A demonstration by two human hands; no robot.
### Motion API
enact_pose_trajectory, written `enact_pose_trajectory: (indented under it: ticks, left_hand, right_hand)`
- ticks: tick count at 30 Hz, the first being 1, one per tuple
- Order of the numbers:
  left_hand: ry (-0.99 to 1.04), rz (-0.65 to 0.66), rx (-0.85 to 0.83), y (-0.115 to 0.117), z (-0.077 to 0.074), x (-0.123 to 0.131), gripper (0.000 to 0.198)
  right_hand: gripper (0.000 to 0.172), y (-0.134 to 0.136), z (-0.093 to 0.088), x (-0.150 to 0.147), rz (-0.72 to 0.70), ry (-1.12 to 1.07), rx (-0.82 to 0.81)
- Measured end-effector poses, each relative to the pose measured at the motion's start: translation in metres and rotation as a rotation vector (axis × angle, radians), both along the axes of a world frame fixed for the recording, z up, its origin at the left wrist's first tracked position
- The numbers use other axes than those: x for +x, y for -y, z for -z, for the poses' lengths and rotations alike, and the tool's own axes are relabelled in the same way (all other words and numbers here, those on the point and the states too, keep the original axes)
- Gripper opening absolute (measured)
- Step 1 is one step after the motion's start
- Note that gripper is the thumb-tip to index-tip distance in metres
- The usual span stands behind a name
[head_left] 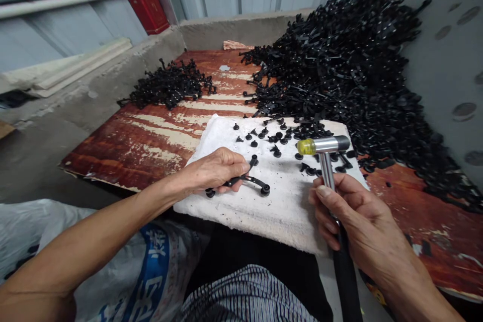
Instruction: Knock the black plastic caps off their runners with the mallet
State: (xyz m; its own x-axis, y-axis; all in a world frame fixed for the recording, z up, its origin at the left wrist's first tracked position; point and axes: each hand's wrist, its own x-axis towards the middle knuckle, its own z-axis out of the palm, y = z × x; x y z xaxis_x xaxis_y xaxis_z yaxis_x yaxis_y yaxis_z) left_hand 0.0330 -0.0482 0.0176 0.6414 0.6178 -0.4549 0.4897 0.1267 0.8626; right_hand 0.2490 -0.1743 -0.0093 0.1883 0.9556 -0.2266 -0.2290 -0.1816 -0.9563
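Note:
My left hand (222, 168) pinches a black plastic part with curved arms (257, 182) and round knobs at its ends, low over a white cloth (234, 211). The fingers hide part of it. In my right hand (350, 206) is a mallet (328, 166), gripped around its shaft, with a black handle running down toward me. The mallet head lies level above the cloth, with a yellow face on the left and a dark face on the right. Small black round-headed plugs (254, 144) are scattered over the back of the cloth, between and beyond my hands.
A large heap of black parts (339, 60) covers the table's right and back. A smaller pile (169, 83) sits back left on the worn red-brown tabletop (124, 136). Low concrete walls (241, 30) border the table. A white plastic sack (177, 256) stands at lower left.

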Motion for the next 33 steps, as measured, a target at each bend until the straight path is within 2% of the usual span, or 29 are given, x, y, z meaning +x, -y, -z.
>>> enact_pose_trajectory:
  ticks: [8,10,12,14,16,19,21,25,26,29,30,31,33]
  left_hand:
    - [-0.043,0.045,0.063,-0.005,0.004,-0.001,0.038]
    - [-0.042,0.058,0.058,-0.005,0.003,-0.001,0.041]
    - [-0.027,0.063,0.036,-0.006,0.004,-0.001,0.040]
    - [-0.007,0.057,0.014,-0.008,0.006,0.000,0.038]
    - [0.006,0.053,0.011,-0.009,0.007,0.000,0.036]
    - [-0.010,0.047,0.024,-0.008,0.008,0.001,0.033]
    - [-0.024,0.057,0.031,-0.006,0.006,0.001,0.034]
    - [-0.013,0.071,0.026,-0.005,0.004,0.001,0.036]
    - [-0.014,0.069,0.024,-0.005,0.004,0.000,0.035]
    - [-0.058,0.064,0.033,-0.005,0.005,0.000,0.035]
    - [-0.073,0.065,0.040,-0.006,0.005,0.001,0.035]
    - [-0.084,0.065,0.047,-0.006,0.005,0.001,0.036]
    - [-0.083,0.060,0.053,-0.006,0.005,0.001,0.036]
  right_hand:
    - [0.033,0.002,0.002,0.000,-0.011,0.078,-0.011]
    - [0.034,0.002,0.002,0.002,-0.065,0.174,-0.024]
    - [0.035,-0.001,-0.002,0.003,-0.129,0.388,0.014]
    - [0.038,-0.005,-0.010,0.001,-0.162,0.669,0.158]
    - [0.042,-0.009,-0.018,-0.004,-0.162,0.891,0.372]
    - [0.046,-0.016,-0.026,-0.011,-0.120,1.058,0.644]
    - [0.049,-0.021,-0.025,-0.012,-0.112,1.146,0.717]
    - [0.049,-0.026,-0.021,-0.010,-0.271,1.308,0.673]
    - [0.049,-0.026,-0.022,-0.010,-0.257,1.302,0.680]
    - [0.054,-0.024,-0.025,-0.012,-0.057,1.227,0.751]
    - [0.055,-0.024,-0.026,-0.013,-0.033,1.231,0.758]
    - [0.055,-0.024,-0.025,-0.014,-0.053,1.250,0.751]
    - [0.053,-0.025,-0.020,-0.014,-0.198,1.290,0.692]
